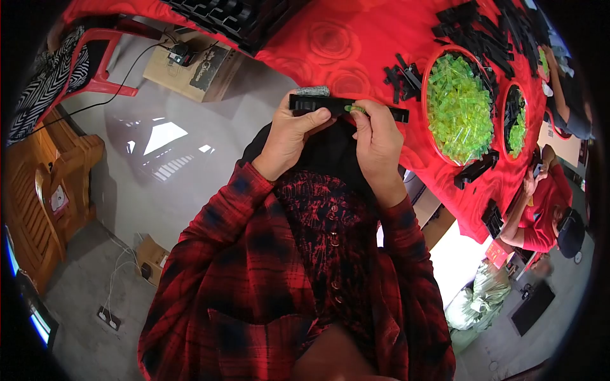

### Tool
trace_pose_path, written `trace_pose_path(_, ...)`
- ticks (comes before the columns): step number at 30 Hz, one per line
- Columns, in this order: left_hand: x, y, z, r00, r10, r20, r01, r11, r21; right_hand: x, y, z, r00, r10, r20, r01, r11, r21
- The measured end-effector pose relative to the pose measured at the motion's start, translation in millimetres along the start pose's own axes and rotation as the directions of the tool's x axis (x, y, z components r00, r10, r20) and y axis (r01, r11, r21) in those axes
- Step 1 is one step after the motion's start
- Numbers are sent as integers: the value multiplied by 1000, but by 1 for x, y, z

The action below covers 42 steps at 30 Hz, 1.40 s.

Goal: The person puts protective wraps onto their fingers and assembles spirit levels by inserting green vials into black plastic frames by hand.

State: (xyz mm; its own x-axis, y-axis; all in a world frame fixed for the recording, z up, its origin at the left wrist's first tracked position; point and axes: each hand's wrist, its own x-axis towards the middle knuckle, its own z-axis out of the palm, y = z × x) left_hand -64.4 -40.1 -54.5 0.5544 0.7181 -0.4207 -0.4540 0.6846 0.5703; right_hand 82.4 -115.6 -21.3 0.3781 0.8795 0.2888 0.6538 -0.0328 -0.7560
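My left hand [289, 136] is closed around the left end of a long black plastic strip [337, 104], its thumb pressed along the near side. Something grey and speckled [312, 91] shows at the fingertips behind the strip; I cannot tell what it is. At the strip's right half, my right hand [379, 143] pinches a small green plastic piece [354, 108] against it. The strip is held level above my lap, just off the table edge. A red-rimmed basket of clear green plastic pieces [459, 105] stands on the table to the right of my right hand.
A red rose-patterned cloth covers the table [333, 41]. Black strips [473, 35] lie heaped beyond the basket, with a smaller basket [506, 124] beside it. Black racks [232, 19] stand at the far left edge. A co-worker in red [540, 213] sits at right; a cardboard box [190, 66] stands left.
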Motion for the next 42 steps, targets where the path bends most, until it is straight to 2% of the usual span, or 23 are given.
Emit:
trace_pose_path(6,0,0,1,1000,-16,-12,16,1000,4,1,-2,-1,999,-8,32,10,998,-62)
trace_pose_path(9,0,-2,0,1000,-10,-4,10,1000,-11,3,-2,0,996,-68,51,73,990,-119)
trace_pose_path(11,1,-3,-1,1000,-5,0,5,1000,-26,4,-2,3,985,-162,66,172,960,-220)
trace_pose_path(14,1,-3,-1,1000,-18,-17,17,1000,-12,4,-1,3,989,-125,82,141,965,-220)
trace_pose_path(18,-1,0,1,1000,-5,-4,5,1000,2,4,-5,1,985,-155,77,166,969,-181)
trace_pose_path(20,-2,0,1,1000,-5,-10,5,1000,-6,-3,-3,1,989,134,63,-139,987,82)
trace_pose_path(21,-2,0,2,1000,-1,-9,1,1000,-8,-3,-6,1,989,131,63,-136,987,82)
trace_pose_path(23,-4,2,3,1000,1,-4,-1,1000,13,-1,-13,0,985,174,-15,-168,965,202)
trace_pose_path(27,-2,0,1,1000,6,6,-6,1000,9,4,-17,-4,991,124,-46,-117,985,126)
trace_pose_path(31,-1,2,-2,1000,-2,8,2,1000,12,7,-30,-23,937,338,-89,-273,867,417)
trace_pose_path(32,-1,2,-1,1000,-16,7,16,1000,9,6,-32,-33,929,350,-117,-272,864,423)
trace_pose_path(35,-5,11,3,1000,-21,12,21,1000,9,4,-24,-69,909,317,-272,-216,914,344)
trace_pose_path(37,-8,16,1,998,-22,61,19,998,64,1,-11,-98,830,288,-477,-255,957,136)
trace_pose_path(38,-8,18,1,998,-20,67,15,997,81,1,-4,-111,793,268,-547,-246,963,115)
trace_pose_path(39,-9,20,0,998,-14,67,7,995,100,1,1,-124,778,257,-573,-245,964,100)
trace_pose_path(41,-5,21,-6,994,-30,103,18,994,109,2,11,-146,701,398,-592,-324,917,233)
trace_pose_path(42,-5,22,-4,993,-37,111,24,993,115,2,16,-155,718,405,-566,-351,913,207)
